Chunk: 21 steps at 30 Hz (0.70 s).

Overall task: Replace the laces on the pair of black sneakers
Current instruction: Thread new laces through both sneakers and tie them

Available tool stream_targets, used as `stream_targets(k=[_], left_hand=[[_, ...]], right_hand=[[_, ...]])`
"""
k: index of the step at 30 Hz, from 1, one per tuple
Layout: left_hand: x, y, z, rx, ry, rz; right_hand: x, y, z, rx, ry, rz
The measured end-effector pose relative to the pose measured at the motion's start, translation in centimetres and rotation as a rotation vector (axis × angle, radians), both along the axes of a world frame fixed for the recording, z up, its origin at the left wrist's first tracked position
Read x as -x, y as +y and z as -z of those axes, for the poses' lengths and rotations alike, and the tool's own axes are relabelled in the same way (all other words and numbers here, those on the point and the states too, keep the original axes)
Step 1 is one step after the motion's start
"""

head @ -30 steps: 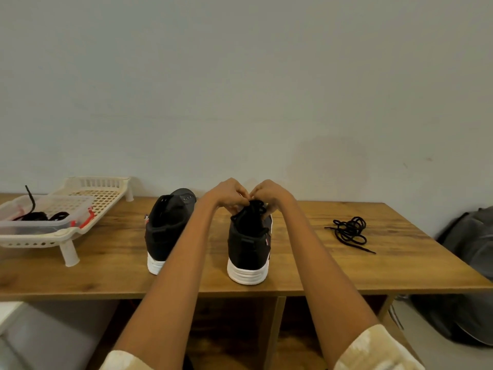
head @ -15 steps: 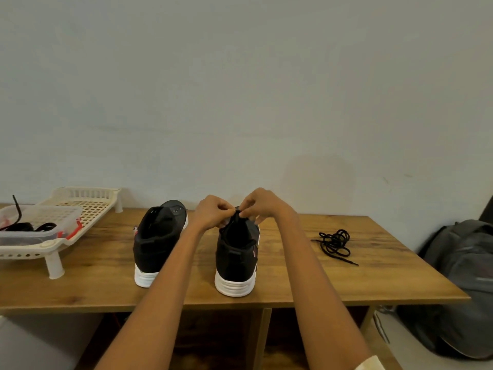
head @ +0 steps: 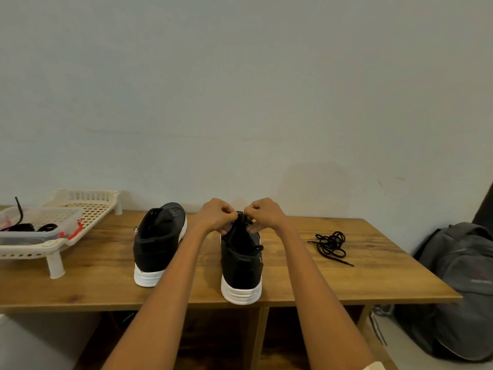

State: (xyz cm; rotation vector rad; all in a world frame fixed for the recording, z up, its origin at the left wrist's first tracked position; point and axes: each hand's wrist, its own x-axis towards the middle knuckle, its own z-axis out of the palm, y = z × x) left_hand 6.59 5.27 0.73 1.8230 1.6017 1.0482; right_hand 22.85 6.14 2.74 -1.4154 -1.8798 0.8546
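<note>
Two black sneakers with white soles stand heel-towards-me on the wooden table [head: 346, 284]. The right sneaker [head: 241, 265] is in the middle, the left sneaker [head: 157, 241] beside it on the left. My left hand [head: 217, 217] and my right hand [head: 262, 214] meet over the tongue of the right sneaker, fingers curled and pinching its black lace [head: 244, 218]. A loose black lace [head: 332, 245] lies bundled on the table to the right. The eyelets are hidden behind the heel and my hands.
A cream plastic rack [head: 88, 209] stands at the table's back left. On it sits a clear box [head: 40, 233] holding more black laces. A grey backpack [head: 464, 284] leans on the floor at the right. The table's front edge runs just under the sneaker heels.
My head has shifted, so the scene sits lower and further left in view. Both hands stay at the top of the right sneaker, fingers working the lace.
</note>
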Motion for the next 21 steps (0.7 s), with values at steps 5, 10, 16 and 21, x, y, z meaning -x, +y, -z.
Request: stream_targets(k=[5,10,16,21], left_hand=[[0.2,-0.3,0.2,0.141,-0.132,0.041],[1.0,-0.5,0.2,0.291,-0.221,0.216],[1.3,-0.3,0.4,0.126,-0.203,0.195],[1.2,-0.4,0.6,0.096,-0.263,0.137]], right_hand=[[-0.5,-0.1,0.3,0.099,0.111,-0.06],[-0.6,-0.1,-0.1,0.004,-0.03,-0.163],[-0.5,0.2,0.1,0.031,0.055,-0.122],[-0.3,-0.1,-0.1,0.033,0.053,-0.169]])
